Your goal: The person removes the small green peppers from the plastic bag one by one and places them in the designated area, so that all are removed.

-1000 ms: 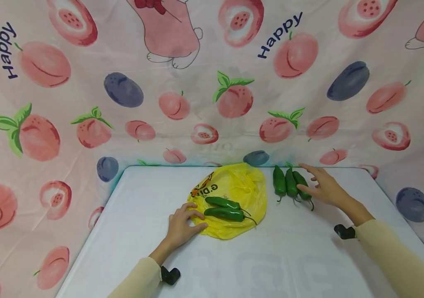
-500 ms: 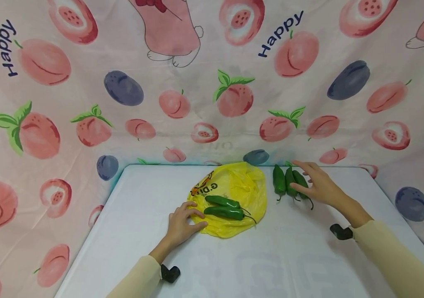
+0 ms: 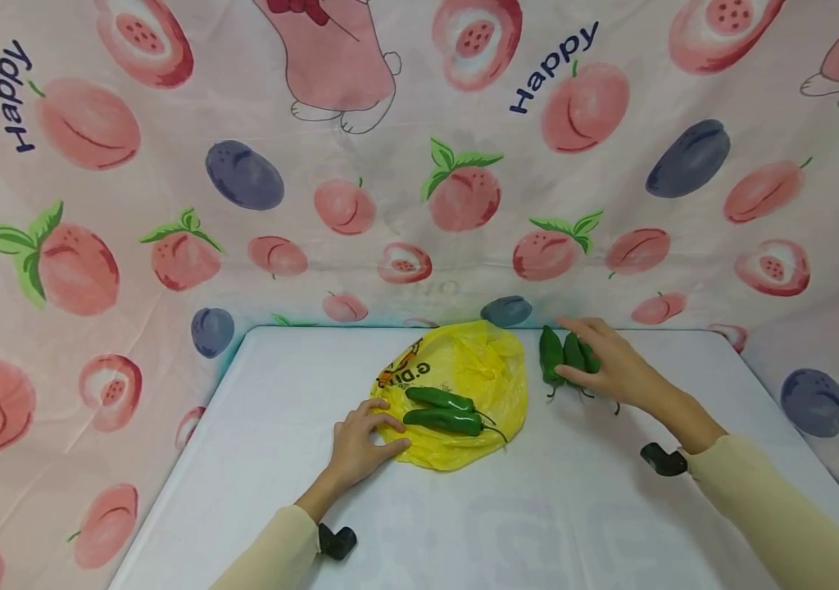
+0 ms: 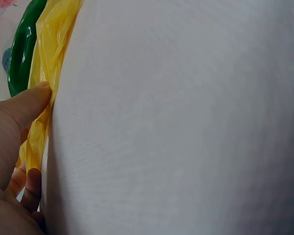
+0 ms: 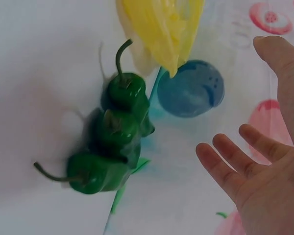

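Note:
In the head view, two green chili peppers (image 3: 443,423) lie side by side on a flattened yellow plastic bag (image 3: 504,410). My left hand (image 3: 356,449) rests at the bag's left edge, thumb and fingers spread apart and touching the plastic. The left wrist view shows the thumb (image 4: 32,105) on the yellow film beside one pepper (image 4: 23,51). To the right of the bag, three more green chili peppers (image 3: 551,356) stand in a row. My right hand (image 3: 622,369) hovers over them with spread fingers, partly covering the rightmost. The right wrist view shows that hand (image 5: 264,181) apart from the peppers (image 5: 117,132).
All of this is on a white-covered table (image 3: 523,516). Behind it hangs a pink cloth (image 3: 390,188) printed with peaches and dark plums, meeting the table's back edge. Each sleeve has a small black device (image 3: 664,459) near its cuff.
My right hand has moved left, from beside the rightmost pepper to over the row of three. The left hand, the bag and all the peppers have stayed in place.

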### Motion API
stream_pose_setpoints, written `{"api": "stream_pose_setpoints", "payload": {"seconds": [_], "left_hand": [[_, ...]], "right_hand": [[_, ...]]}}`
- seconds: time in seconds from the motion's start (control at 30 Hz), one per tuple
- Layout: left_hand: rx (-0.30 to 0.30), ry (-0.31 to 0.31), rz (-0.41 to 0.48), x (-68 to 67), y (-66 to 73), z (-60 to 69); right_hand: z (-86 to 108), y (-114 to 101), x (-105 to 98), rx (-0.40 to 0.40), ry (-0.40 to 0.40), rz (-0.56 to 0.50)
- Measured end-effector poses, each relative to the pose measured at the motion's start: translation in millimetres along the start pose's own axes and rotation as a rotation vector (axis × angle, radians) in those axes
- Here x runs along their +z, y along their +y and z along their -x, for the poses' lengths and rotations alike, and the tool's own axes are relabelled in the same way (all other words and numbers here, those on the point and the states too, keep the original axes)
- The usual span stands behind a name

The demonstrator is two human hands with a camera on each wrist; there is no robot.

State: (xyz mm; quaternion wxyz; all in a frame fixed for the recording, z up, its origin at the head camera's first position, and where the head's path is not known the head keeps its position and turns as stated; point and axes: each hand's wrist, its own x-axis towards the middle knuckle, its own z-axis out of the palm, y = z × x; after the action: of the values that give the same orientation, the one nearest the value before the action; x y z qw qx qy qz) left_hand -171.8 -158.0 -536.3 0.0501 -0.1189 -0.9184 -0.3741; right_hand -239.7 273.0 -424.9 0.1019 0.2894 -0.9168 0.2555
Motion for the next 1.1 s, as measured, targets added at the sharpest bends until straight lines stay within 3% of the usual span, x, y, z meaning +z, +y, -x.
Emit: {"api": "stream_pose_setpoints", "payload": {"seconds": [0.47,0.87,1.1], "left_hand": [[-0.001,-0.006,0.003,-0.8,0.2,0.2],[-0.008,-0.008,0.005,-0.7,0.5,0.2],[-0.01,-0.006,0.006,-0.3,1.1,0.2]], "right_hand": [[-15.2,-28.6,11.5,-0.061,-0.039,-0.005],[-28.1,-40.9,25.3,-0.112,-0.071,-0.025],[-37.7,-49.7,32.8,-0.075,-0.14,-0.081]]}}
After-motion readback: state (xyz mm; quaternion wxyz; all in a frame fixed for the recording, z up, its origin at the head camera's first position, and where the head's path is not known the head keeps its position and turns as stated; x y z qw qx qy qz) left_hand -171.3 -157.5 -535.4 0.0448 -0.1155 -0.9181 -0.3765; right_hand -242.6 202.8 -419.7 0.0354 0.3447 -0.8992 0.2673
